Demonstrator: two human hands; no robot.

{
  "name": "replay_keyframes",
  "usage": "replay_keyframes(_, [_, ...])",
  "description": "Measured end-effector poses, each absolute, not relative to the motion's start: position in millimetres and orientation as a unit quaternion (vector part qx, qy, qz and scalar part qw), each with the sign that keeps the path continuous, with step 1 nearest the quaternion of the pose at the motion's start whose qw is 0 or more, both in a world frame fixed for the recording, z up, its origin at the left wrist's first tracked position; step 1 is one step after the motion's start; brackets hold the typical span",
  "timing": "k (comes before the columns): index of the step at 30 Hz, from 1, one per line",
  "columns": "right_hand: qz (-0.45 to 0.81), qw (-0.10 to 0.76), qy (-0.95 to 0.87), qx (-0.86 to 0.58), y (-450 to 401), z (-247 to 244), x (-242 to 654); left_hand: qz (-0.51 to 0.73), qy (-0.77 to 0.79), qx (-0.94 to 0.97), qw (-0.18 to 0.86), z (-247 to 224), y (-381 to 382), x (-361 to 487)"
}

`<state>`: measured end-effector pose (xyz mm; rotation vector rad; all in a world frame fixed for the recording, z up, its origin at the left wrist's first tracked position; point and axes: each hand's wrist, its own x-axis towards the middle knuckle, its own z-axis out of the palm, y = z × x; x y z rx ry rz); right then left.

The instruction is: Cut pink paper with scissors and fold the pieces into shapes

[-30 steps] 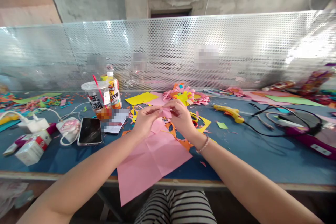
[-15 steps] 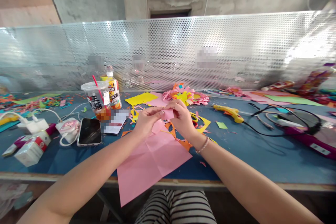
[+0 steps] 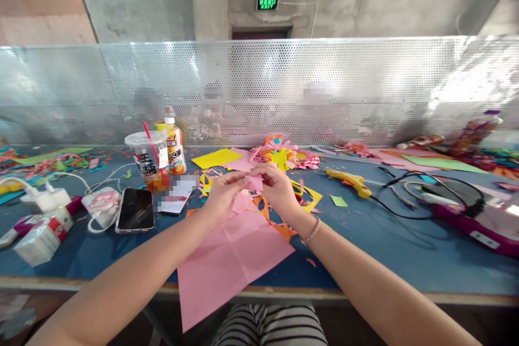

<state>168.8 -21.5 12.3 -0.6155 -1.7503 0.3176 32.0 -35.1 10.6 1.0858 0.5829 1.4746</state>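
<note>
Seemingly, left hand (image 3: 222, 195) and right hand (image 3: 280, 188) pinch small pink paper (image 3: 255, 183), edges partly hidden; blue tabletop (image 3: 405, 251); beyond, perforated metal partition (image 3: 259, 78).

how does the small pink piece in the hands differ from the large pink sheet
The small pink piece is much smaller than the large pink sheet. The small pink piece is held in the fingers, while the large pink sheet lies mostly on the table, one corner past its edge. Both look pink.
</note>
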Motion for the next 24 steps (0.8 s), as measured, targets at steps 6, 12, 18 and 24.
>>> replay_keyframes(6, [0.274,0.562,-0.734,-0.264,-14.8,6.3,170.7,0.628,0.252,0.451,0.582,13.4,-34.8,30.6])
replay_keyframes(12, [0.180,0.571,-0.751,-0.280,-13.8,6.5,170.5,0.619,0.241,0.440,0.604,9.3,-33.0,31.7])
replay_keyframes(18, [0.125,0.575,-0.760,-0.275,-20.8,8.1,166.0,0.622,0.229,0.424,0.617,7.5,-32.7,31.8])
replay_keyframes(24, [0.139,0.578,-0.745,-0.302,-22.3,7.1,162.1,0.630,0.224,0.419,0.614,5.2,-30.6,30.2])
